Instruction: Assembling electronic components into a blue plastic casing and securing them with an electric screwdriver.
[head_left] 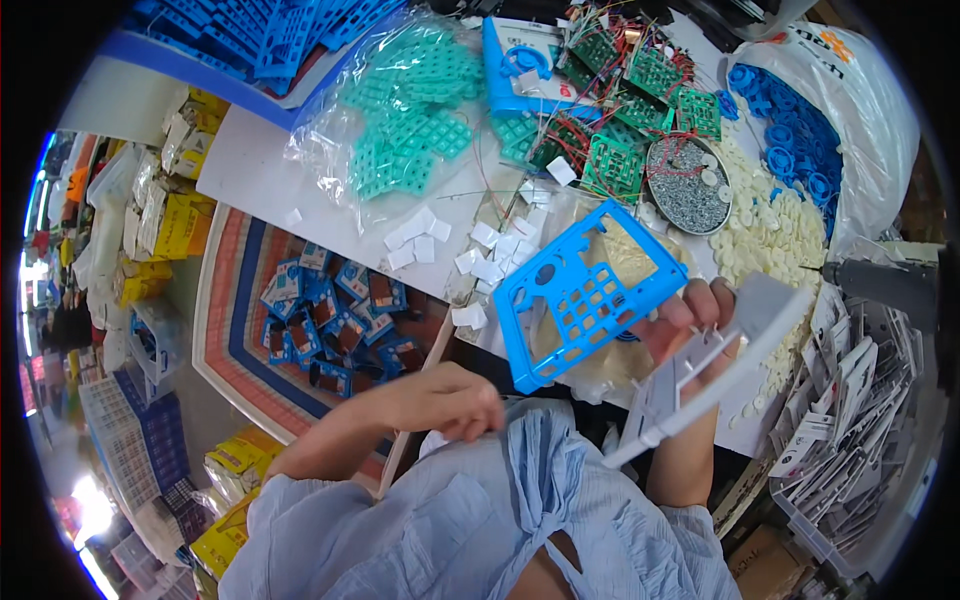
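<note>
My right hand (690, 318) grips a blue plastic casing (585, 303), tilted over the table, with a rectangular window, a grid of square key openings and a round hole. In the same hand is a light-grey plastic shell (700, 370), held nearer to me and partly covering the palm and fingers. My left hand (445, 402) is closed, fingers curled, in front of my shirt and left of the blue casing. Whether anything is inside it is hidden. Small white square pieces (484, 252) lie scattered on the table behind the casing.
Teal rubber keypads (410, 110) in a clear bag, wired green circuit boards (640, 100), a round tin of screws (690, 185) and cream discs (765, 230) cover the table. A white bag of blue parts (795, 130) stands right, above a bin of grey panels (850, 400). Blue assembled units (325, 310) fill a box left.
</note>
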